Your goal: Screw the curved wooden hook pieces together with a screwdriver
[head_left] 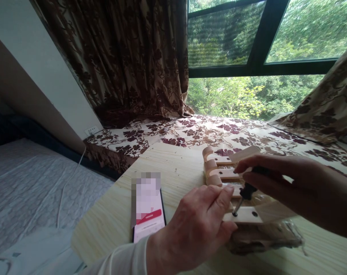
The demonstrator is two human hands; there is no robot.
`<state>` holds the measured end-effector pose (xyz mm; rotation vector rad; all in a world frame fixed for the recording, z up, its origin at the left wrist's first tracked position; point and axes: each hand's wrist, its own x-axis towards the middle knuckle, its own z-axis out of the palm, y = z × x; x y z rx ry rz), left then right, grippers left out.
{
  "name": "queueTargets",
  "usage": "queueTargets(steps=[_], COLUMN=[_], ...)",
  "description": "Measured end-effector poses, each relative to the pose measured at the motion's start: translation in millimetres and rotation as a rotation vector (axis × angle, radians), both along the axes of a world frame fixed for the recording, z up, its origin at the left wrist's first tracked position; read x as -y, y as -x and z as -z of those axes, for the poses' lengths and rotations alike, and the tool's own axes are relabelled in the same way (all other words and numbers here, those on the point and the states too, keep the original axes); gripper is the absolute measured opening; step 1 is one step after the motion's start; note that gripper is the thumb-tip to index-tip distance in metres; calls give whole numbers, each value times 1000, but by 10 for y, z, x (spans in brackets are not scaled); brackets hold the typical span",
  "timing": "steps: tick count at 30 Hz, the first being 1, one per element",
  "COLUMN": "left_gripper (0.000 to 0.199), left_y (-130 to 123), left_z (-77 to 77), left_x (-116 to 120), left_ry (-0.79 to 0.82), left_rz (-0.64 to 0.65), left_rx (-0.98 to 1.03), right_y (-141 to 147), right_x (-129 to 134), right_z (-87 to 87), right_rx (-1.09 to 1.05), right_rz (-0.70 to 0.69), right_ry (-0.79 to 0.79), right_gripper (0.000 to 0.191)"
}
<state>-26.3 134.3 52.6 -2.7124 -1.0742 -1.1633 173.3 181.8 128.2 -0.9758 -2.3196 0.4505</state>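
Observation:
A black-handled screwdriver (248,190) is held in my right hand (282,177), its metal tip down on a dark screw (234,214) in the nearest pale wooden piece (245,216). My left hand (198,225) is closed on the left end of that piece, with thumb and forefinger near the screwdriver tip. Several similar wooden pieces with rounded ends (223,174) and dark holes lie in a row behind it. Beneath them is a bundle wrapped in clear plastic (265,236).
A phone (148,214) with a lit screen lies left of my left hand on the light wooden table (110,214). Small dark bits are scattered farther back. Behind stand a flowered window seat (190,131), curtains and a window. A bed (41,183) is at the left.

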Motion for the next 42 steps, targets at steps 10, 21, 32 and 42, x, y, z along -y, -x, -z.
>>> queueTargets(steps=[10,21,32,42], left_gripper=[55,50,50,52], left_y=[-1,-3,-6,-10], left_z=[4,-4,-19,-1], left_x=[1,3,4,-7], left_ry=[7,-19,9,-7], left_rz=[-7,-5,-8,-13], left_rx=[-10,1,-5,5], right_y=[35,-99,-31,24], right_x=[-204,-94,-169,-58], right_z=[98,-31,22,-7], right_rx=[93,51,16,86], right_rz=[179,46,110,125], right_ry=[-95,-81,-57,-195], right_gripper=[39,29,34,31])
